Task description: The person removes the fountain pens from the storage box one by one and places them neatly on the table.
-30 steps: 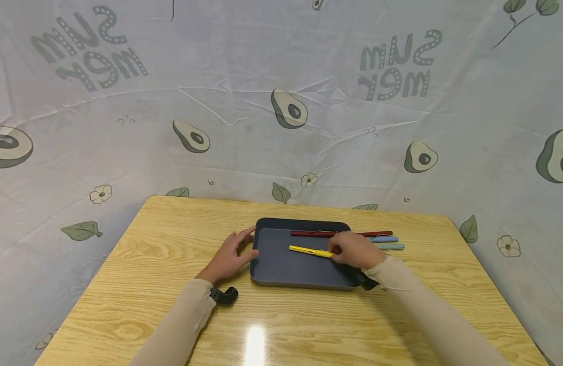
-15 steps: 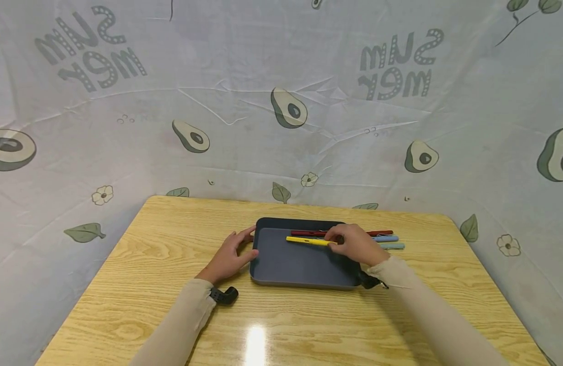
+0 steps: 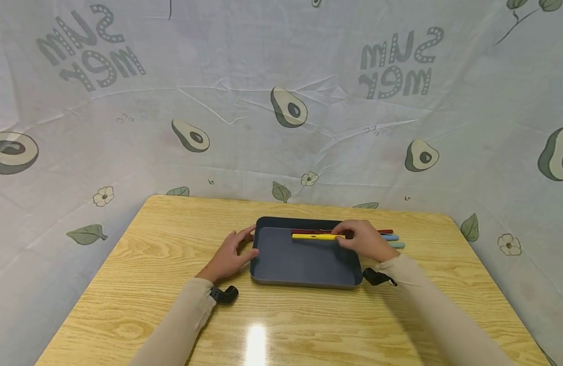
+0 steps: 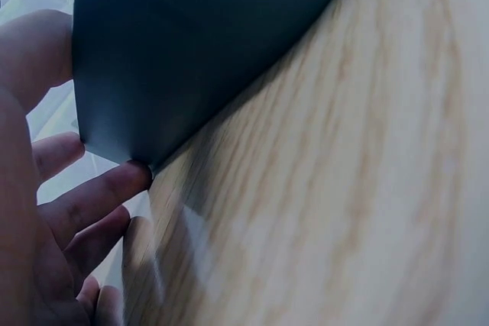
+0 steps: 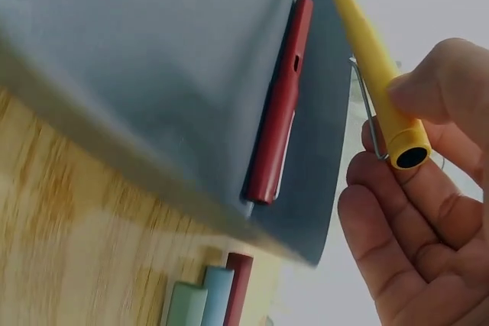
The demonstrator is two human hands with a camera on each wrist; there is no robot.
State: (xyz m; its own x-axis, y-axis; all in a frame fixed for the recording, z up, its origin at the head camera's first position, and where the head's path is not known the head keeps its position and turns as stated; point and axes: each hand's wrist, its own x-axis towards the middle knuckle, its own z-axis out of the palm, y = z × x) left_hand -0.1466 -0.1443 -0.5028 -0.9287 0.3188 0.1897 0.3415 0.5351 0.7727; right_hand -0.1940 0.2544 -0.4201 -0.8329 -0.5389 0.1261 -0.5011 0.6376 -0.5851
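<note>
Between thumb and fingers my right hand (image 3: 365, 240) pinches a yellow pen (image 5: 376, 74) with a wire clip. The pen is raised over the back right part of a dark grey tray (image 3: 304, 262). A dark red pen (image 5: 280, 124) lies inside the tray along its back wall; in the head view the yellow pen partly overlaps it. At the tray's left side, my left hand (image 3: 228, 256) has its fingers extended and spread, with the thumb and fingertips right at the tray's wall (image 4: 176, 59).
Just right of the tray, on the wooden table (image 3: 171, 244), lie another dark red pen (image 3: 386, 232), a blue pen (image 3: 391, 237) and a pale green pen (image 3: 398, 245), side by side. A patterned cloth (image 3: 245, 168) hangs behind the table's back edge.
My right hand has moved the yellow pen toward the tray's back wall and turned it roughly parallel to the red pen. My left hand and the tray stay put.
</note>
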